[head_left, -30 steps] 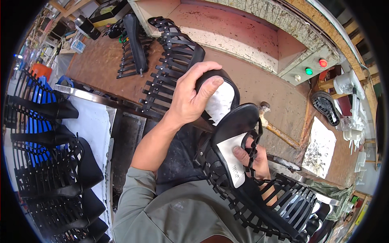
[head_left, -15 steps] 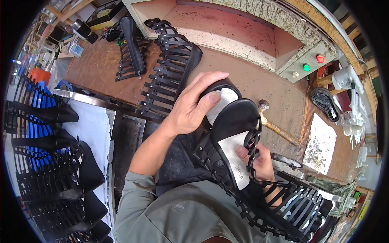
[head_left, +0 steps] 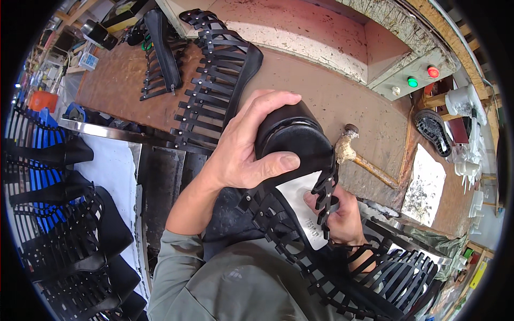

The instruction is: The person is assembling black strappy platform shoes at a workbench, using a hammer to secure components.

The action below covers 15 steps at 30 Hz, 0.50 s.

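A tall black strappy gladiator sandal (head_left: 308, 144) is held in front of my body. Its white insole piece (head_left: 302, 214) faces up and its strapped shaft trails to the lower right. My left hand (head_left: 241, 150) is wrapped round the front end, thumb on the black footbed and fingers over a thick black platform sole (head_left: 292, 115) against the toe. A thin gap shows between sole and footbed. My right hand (head_left: 345, 216) grips the middle of the sandal, its thumb on the insole by the straps; its other fingers are partly hidden.
A hammer (head_left: 372, 168) lies on the workbench right of the sandal. Another strappy boot upper (head_left: 211, 80) and a zipped one (head_left: 160, 53) lie behind. Finished-looking black boots (head_left: 91, 230) stand at left. A shoe sole (head_left: 432, 131) and stained paper (head_left: 423, 187) are at right.
The platform sole, tilted away with its pale inner face showing, is now against the sandal's toe. My left thumb has moved from that face onto the footbed. The view has shifted slightly.
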Available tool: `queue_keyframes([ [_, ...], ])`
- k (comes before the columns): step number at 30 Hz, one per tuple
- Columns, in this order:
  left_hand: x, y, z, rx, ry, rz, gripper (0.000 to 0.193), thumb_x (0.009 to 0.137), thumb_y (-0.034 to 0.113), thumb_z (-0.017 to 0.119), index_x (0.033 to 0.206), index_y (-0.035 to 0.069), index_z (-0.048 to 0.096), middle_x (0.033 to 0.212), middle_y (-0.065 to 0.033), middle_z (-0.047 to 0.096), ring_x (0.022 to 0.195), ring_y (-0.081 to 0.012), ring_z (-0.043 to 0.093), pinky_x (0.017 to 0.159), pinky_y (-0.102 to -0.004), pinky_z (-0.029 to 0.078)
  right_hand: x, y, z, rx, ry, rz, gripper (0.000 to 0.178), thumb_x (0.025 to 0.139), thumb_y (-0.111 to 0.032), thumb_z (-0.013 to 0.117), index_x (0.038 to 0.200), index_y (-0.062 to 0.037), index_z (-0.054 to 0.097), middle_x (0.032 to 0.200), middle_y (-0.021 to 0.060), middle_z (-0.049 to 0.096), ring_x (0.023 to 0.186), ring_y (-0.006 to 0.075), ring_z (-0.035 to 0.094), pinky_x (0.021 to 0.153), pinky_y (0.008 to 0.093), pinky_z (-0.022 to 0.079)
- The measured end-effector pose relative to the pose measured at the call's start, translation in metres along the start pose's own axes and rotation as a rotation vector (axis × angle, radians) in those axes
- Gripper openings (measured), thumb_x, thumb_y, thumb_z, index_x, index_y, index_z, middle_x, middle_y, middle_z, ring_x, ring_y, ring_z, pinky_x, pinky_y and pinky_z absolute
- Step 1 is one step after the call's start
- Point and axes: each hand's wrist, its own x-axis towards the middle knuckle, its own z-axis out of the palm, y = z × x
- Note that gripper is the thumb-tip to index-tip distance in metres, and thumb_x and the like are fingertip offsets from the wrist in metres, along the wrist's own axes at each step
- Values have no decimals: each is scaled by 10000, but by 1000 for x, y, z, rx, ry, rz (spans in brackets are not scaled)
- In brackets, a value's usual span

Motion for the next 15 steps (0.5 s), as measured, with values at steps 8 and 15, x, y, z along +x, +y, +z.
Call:
queue_keyframes([
  [8, 0, 3, 0, -11, -12, -3, 662, 759, 328, 736, 1272, 1, 476, 1113, -192, 537, 999, -325, 553, 882, -365, 439, -2, 3, -1, 69, -32, -27, 362, 680, 158, 484, 978, 0, 617, 912, 49, 664, 824, 129, 631, 773, 269, 510],
  [15, 3, 8, 2, -20, -20, -21, 620, 773, 291, 718, 1260, -13, 485, 1124, -199, 542, 995, -323, 560, 879, -358, 443, -2, 4, -2, 51, -22, -56, 389, 674, 152, 470, 993, -12, 621, 898, 43, 671, 825, 122, 637, 776, 268, 510],
])
